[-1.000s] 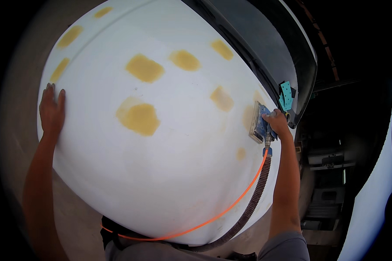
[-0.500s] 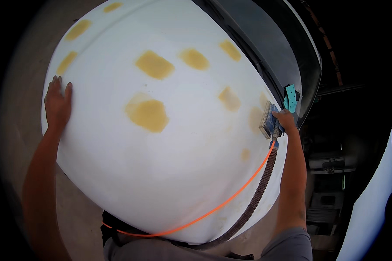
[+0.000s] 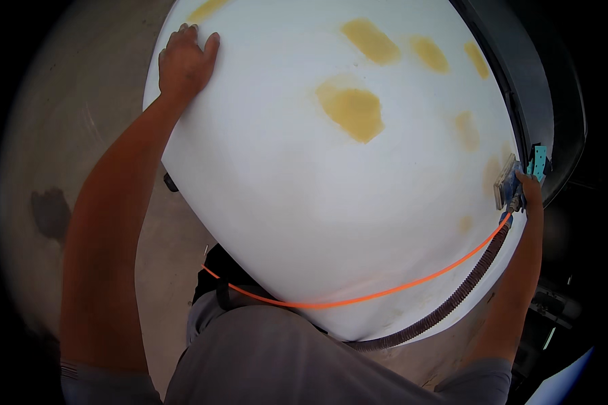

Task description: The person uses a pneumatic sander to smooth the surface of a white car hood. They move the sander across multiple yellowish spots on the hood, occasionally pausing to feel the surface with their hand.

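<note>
A large white curved panel [image 3: 297, 202], like a car bonnet, fills the view and carries several yellow-brown filler patches [image 3: 351, 111]. My left hand [image 3: 184, 59] lies flat, fingers spread, on the panel's upper left edge. My right hand [image 3: 528, 192] grips a small blue-grey sanding tool [image 3: 507, 182] pressed against the panel's right edge, next to a turquoise sanding pad [image 3: 538, 162]. An orange air line [image 3: 358, 297] and a dark ribbed hose [image 3: 452, 304] run from the tool down across the panel toward my waist.
A dark windscreen and frame [image 3: 547, 88] border the panel at the upper right. Concrete floor [image 3: 67, 148] with a dark stain [image 3: 51, 212] lies to the left. Dim equipment [image 3: 554, 310] sits in shadow at the lower right.
The view has shifted so the panel sits further right and up. My left hand has slid up along the panel's left edge. The sander stays at the right edge.
</note>
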### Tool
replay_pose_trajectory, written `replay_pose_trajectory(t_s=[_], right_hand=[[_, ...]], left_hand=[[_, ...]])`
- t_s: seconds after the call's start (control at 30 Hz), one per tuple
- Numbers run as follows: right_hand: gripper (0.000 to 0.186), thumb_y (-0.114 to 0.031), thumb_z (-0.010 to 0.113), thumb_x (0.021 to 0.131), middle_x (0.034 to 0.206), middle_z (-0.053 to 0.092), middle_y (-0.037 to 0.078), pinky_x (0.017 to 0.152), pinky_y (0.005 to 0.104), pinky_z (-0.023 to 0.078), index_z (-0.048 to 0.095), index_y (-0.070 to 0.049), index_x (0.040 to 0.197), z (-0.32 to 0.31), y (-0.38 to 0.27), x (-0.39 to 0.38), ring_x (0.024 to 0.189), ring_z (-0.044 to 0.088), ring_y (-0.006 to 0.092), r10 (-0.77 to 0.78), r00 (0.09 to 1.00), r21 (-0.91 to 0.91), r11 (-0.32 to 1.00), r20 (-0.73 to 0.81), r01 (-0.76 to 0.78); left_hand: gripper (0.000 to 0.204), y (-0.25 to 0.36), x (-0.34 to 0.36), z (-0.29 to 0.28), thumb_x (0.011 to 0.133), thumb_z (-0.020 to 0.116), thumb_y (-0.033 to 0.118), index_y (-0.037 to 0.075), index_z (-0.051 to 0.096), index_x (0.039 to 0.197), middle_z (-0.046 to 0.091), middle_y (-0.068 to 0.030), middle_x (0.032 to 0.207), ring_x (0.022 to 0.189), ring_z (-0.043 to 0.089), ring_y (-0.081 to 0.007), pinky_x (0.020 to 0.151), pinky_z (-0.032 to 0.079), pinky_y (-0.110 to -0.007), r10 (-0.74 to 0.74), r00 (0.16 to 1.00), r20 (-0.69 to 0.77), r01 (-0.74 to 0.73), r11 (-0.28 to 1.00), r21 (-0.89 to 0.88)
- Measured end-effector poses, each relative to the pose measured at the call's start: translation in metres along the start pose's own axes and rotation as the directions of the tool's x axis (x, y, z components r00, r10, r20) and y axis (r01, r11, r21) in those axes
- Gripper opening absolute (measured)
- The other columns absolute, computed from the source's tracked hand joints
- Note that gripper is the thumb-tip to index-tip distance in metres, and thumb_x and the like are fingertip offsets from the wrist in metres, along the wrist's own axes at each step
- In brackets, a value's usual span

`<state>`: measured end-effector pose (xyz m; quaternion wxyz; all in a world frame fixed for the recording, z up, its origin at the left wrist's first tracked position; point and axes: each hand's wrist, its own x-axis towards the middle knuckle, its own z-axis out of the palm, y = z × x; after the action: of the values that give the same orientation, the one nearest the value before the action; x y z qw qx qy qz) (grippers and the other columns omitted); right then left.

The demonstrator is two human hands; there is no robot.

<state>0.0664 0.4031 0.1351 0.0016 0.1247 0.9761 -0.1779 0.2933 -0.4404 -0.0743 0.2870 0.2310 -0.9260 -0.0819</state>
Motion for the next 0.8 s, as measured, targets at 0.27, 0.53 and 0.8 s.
replay_pose_trajectory(t_s=[0.27, 0.53, 0.8], right_hand=[[0.057, -0.044, 0.075, 0.090, 0.111, 0.071, 0.017, 0.091, 0.0409, 0.050, 0.070, 0.005, 0.119, 0.039, -0.072, 0.009, 0.101, 0.068, 0.0289, -0.175, 0.973, -0.125, 0.973, 0.148, 0.194], [0.048, -0.044, 0.073, 0.092, 0.098, 0.070, 0.015, 0.089, 0.0406, 0.049, 0.074, 0.004, 0.098, 0.004, -0.010, 0.024, 0.097, 0.066, 0.0266, -0.138, 0.979, -0.123, 0.980, 0.151, 0.157], [0.058, -0.037, 0.082, 0.085, 0.108, 0.070, 0.014, 0.091, 0.0374, 0.052, 0.064, 0.008, 0.118, 0.033, -0.073, -0.018, 0.099, 0.066, 0.0224, -0.058, 0.996, -0.108, 0.993, -0.061, 0.052]], left_hand=[[0.073, -0.022, -0.015, -0.022, 0.105, 0.048, 0.055, -0.004, 0.054, 0.147, 0.056, -0.0240, 0.151, 0.140, 0.053, -0.0387, 0.119, 0.039, -0.045, -0.065, 0.996, 0.065, 0.060, 0.995, 0.075], [0.064, -0.006, -0.015, -0.011, 0.104, 0.053, 0.046, -0.007, 0.057, 0.140, 0.056, -0.0260, 0.148, 0.137, 0.051, -0.0395, 0.116, 0.039, -0.048, -0.042, 0.998, 0.049, 0.044, 0.998, -0.035], [0.070, -0.018, -0.011, -0.010, 0.107, 0.046, 0.052, 0.000, 0.049, 0.153, 0.049, -0.0194, 0.159, 0.148, 0.045, -0.0342, 0.123, 0.034, -0.045, -0.126, 0.989, 0.076, 0.119, 0.989, 0.086]])
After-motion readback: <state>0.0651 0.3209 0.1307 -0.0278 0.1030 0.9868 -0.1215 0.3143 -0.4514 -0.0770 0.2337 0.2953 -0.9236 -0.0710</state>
